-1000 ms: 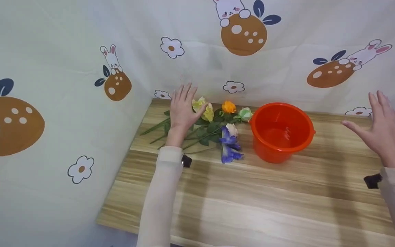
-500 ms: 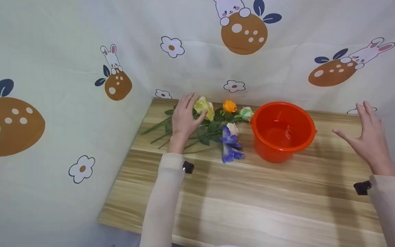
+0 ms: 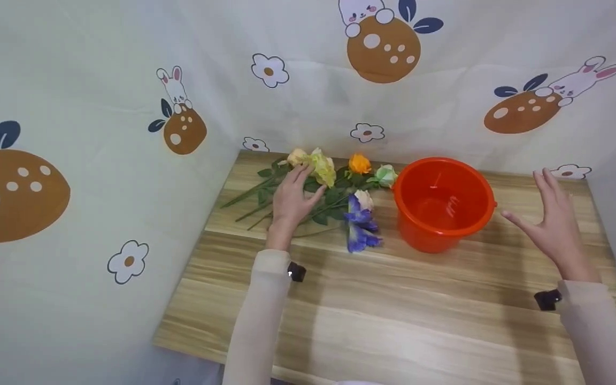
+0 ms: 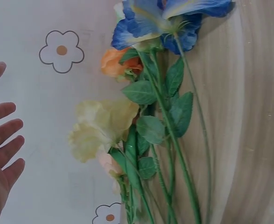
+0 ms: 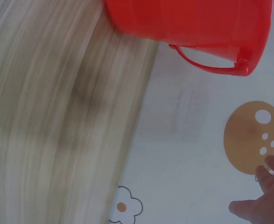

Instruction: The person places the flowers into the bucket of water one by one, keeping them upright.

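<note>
Spread fingers and a raised thumb mark my left hand (image 3: 293, 202), held over the stems of several artificial flowers at the back left of the table. It grips nothing. Among the blooms are a pale yellow flower (image 3: 323, 168), an orange rose (image 3: 360, 163), a pale green rose (image 3: 386, 175) and a blue-purple iris (image 3: 360, 224). To the right of the flowers stands a red bucket (image 3: 425, 235), upright, its inside bare. My right hand (image 3: 556, 230) hovers to the right of the bucket, apart from it, thumb held away from the fingers. The bucket's red handle (image 5: 207, 67) shows in the right wrist view.
The wooden table (image 3: 393, 315) has a pale fabric wall (image 3: 308, 112) printed with rabbits and fruit behind it and at its sides. Small black cameras sit on both wrists.
My left hand has come down and nearer, uncovering a peach flower beside the yellow one. My right hand has moved left, closer to the bucket. Flowers and bucket have stayed put.
</note>
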`<state>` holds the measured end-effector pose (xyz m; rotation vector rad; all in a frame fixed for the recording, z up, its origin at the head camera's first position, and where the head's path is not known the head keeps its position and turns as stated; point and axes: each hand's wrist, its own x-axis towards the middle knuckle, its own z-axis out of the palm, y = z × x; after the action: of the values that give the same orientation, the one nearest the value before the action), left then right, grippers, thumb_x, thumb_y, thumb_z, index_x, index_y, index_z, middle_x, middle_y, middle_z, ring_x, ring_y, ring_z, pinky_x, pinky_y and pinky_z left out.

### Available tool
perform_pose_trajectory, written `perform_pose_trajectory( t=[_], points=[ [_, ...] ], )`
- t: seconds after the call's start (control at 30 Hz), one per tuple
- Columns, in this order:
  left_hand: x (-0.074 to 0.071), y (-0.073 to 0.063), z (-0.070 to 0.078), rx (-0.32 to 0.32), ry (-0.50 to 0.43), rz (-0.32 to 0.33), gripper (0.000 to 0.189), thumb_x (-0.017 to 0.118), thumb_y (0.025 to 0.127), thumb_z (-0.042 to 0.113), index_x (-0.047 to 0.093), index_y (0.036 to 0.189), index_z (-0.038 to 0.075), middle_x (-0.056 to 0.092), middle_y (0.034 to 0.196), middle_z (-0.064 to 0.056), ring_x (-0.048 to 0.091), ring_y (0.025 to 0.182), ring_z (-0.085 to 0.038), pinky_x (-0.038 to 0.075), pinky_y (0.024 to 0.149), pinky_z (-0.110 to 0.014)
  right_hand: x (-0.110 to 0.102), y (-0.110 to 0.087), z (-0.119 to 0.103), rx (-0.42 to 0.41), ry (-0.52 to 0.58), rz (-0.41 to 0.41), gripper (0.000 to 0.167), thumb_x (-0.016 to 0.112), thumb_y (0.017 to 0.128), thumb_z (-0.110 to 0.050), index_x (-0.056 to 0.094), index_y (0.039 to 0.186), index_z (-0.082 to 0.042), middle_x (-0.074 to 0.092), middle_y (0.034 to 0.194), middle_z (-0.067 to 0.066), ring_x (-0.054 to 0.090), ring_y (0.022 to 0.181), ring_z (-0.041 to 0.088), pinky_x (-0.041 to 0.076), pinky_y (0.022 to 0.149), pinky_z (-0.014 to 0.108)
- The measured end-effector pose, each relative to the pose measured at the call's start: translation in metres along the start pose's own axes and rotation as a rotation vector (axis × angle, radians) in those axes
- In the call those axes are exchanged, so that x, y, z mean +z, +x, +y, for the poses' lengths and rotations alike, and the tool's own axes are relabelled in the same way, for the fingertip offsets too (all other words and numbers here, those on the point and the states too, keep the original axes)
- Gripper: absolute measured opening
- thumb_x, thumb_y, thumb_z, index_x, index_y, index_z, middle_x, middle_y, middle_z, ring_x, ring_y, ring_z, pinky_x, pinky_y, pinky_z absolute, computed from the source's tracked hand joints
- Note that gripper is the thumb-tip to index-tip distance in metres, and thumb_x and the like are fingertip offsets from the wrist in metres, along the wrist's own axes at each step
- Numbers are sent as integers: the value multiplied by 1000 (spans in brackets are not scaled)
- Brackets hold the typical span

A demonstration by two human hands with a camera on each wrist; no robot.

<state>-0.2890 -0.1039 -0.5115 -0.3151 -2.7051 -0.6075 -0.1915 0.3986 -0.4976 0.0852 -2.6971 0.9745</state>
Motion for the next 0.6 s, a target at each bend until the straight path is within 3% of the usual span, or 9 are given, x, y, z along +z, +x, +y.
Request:
perform_pose_trajectory(
  t=[0.17, 0.3, 0.6],
  points=[
    [8, -9, -4, -46, 2, -64, 58, 61, 94, 55, 57, 140, 20, 54, 147, -4, 53, 135, -24, 54, 98, -42, 11, -2, -2, -6, 32, -18, 96, 76, 86, -37, 19, 160, -13, 10, 169, 13, 11, 152, 46, -6, 120, 68],
    [15, -16, -7, -53, -17, -69, 55, 63, 93, 51, 59, 138, 21, 56, 146, -2, 55, 133, -24, 57, 92, -41, 19, -4, -3, -10, 54, -15, 96, 78, 85, -36, 21, 160, -14, 13, 168, 14, 13, 152, 46, -4, 120, 69],
    [29, -31, -16, -86, -62, -118, 53, 63, 93, 52, 61, 136, 21, 56, 146, -4, 56, 132, -27, 52, 101, -44, 33, -6, -6, -11, 80, -42, 97, 79, 85, -35, 21, 160, -14, 15, 167, 15, 13, 152, 47, -3, 120, 69]
  ],
)
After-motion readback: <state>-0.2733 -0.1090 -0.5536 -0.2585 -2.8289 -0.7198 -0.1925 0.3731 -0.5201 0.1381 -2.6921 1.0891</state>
